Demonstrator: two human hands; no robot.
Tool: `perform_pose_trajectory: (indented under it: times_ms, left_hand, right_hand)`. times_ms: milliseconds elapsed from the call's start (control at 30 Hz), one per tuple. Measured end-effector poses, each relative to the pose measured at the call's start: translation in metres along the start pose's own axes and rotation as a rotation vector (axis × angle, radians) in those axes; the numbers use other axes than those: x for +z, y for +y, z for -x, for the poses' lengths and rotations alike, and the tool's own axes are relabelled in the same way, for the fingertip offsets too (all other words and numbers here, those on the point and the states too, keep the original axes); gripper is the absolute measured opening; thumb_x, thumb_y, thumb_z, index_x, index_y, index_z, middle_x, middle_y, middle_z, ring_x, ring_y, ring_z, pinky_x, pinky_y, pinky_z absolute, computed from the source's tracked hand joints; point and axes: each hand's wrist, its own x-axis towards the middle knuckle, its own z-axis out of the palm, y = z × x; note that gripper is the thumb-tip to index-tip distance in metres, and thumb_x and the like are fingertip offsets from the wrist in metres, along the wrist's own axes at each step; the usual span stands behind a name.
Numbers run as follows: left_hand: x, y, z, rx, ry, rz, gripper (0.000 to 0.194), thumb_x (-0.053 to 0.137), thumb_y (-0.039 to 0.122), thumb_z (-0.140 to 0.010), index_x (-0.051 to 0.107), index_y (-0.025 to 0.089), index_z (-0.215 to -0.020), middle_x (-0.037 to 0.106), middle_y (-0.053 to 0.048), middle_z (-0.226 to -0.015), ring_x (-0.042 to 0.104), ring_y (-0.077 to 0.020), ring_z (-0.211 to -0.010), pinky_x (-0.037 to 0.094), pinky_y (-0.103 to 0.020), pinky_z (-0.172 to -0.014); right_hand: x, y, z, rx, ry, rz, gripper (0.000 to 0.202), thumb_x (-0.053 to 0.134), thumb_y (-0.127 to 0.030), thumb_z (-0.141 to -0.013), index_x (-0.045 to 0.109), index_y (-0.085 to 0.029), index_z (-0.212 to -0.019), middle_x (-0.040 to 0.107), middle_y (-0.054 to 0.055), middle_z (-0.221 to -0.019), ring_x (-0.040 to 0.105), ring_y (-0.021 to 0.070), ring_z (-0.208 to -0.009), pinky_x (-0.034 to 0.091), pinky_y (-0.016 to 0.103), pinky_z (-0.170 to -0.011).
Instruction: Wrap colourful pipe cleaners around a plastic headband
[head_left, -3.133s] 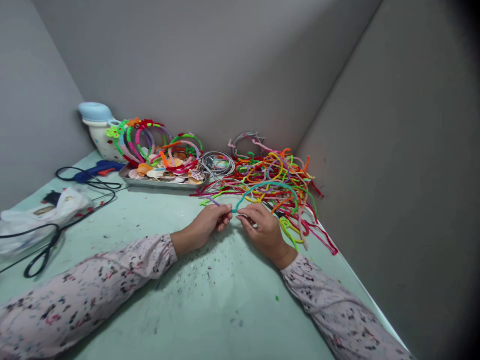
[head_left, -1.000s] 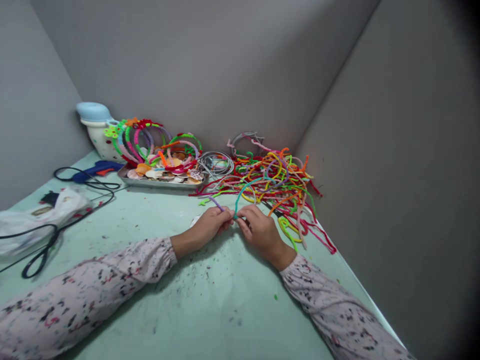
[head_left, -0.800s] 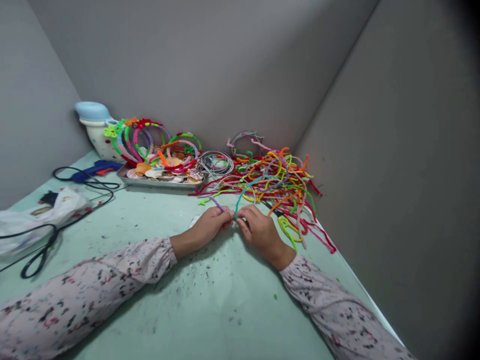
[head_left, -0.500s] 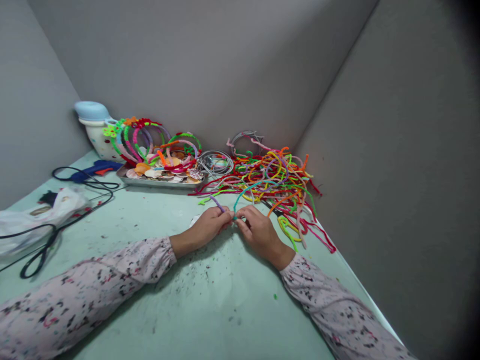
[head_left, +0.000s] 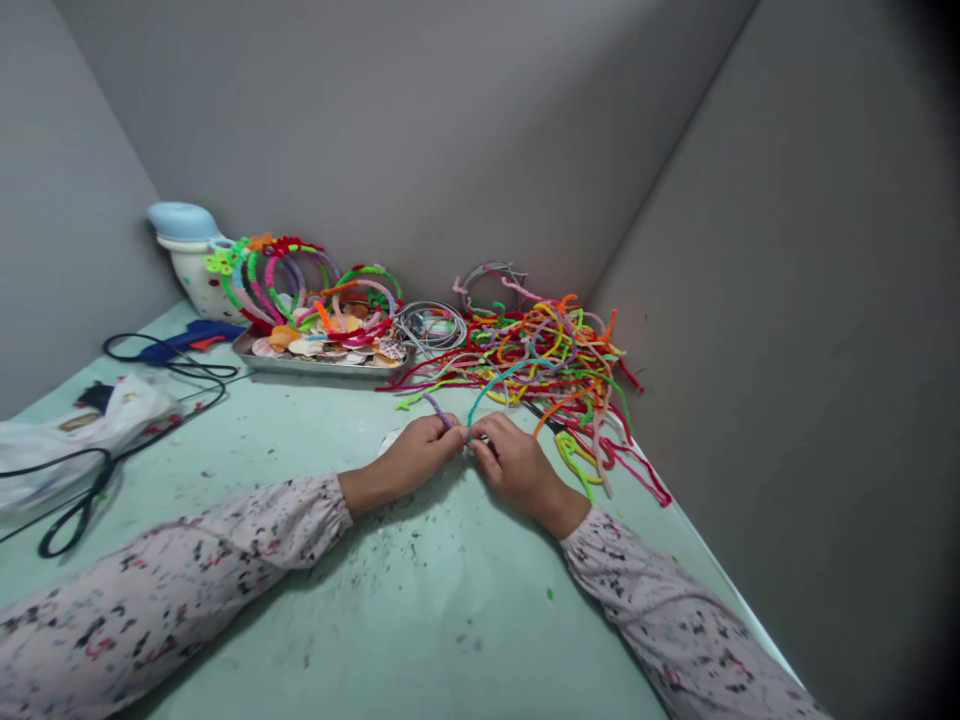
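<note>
My left hand (head_left: pixel 421 446) is closed in a pinch on a purple pipe cleaner (head_left: pixel 438 411), whose free end sticks up past the thumb. Fingertip to fingertip with it, my right hand (head_left: pixel 517 460) pinches the lower end of a teal pipe cleaner (head_left: pixel 480 392). That teal stem rises between the hands and curves right over the pile. The spot where the two stems meet is mostly hidden by my fingers. A heap of colourful pipe cleaners (head_left: pixel 547 345) lies just beyond my right hand.
Behind my left hand is a metal tray (head_left: pixel 322 368) of seashells with fuzzy headbands (head_left: pixel 281 275). Coiled grey wire (head_left: pixel 431 325) lies beside it. At the left are a blue-lidded container (head_left: pixel 195 255), a black cable (head_left: pixel 105 475) and a white plastic bag (head_left: pixel 82 440). Walls enclose the table.
The purple pipe cleaner's free end has shifted slightly right and tilted more upright. My left fingers have moved a touch closer to the right ones; little else differs.
</note>
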Motion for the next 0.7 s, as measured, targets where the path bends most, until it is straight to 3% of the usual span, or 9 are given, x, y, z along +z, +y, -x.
perform_pose_trajectory:
  times_ms: [200,467,700]
  left_hand:
    - [0.0,0.005,0.002,0.002,0.011,-0.024,0.033,0.047,0.039,-0.085,0.047,0.017,-0.06,0.041,0.004,-0.054,0.034,-0.0098,-0.051,0.026,-0.023,-0.049]
    - [-0.001,-0.007,-0.005,-0.052,0.0,0.047,0.038,0.046,0.048,-0.084,0.053,0.016,-0.064,0.044,0.004,-0.053,0.04,-0.0105,-0.05,0.029,-0.024,-0.049]
    - [-0.001,-0.005,-0.011,-0.11,-0.007,0.187,0.033,0.048,0.043,-0.083,0.052,0.016,-0.063,0.046,0.004,-0.049,0.043,-0.0107,-0.047,0.032,-0.024,-0.05]
  right_hand:
    - [0.0,-0.003,0.001,0.006,-0.023,0.101,0.011,0.043,-0.018,-0.092,0.054,-0.017,-0.093,0.058,0.008,-0.09,0.058,0.0188,-0.084,0.05,0.029,-0.068]
    - [0.0,-0.001,0.0,-0.018,0.094,0.186,0.013,0.044,-0.022,-0.094,0.057,-0.018,-0.095,0.062,0.008,-0.093,0.059,0.0169,-0.085,0.048,0.025,-0.064]
    - [-0.002,0.002,0.0,-0.015,0.106,0.094,0.016,0.046,-0.017,-0.092,0.058,-0.019,-0.102,0.062,0.008,-0.099,0.06,0.0179,-0.093,0.051,0.029,-0.078]
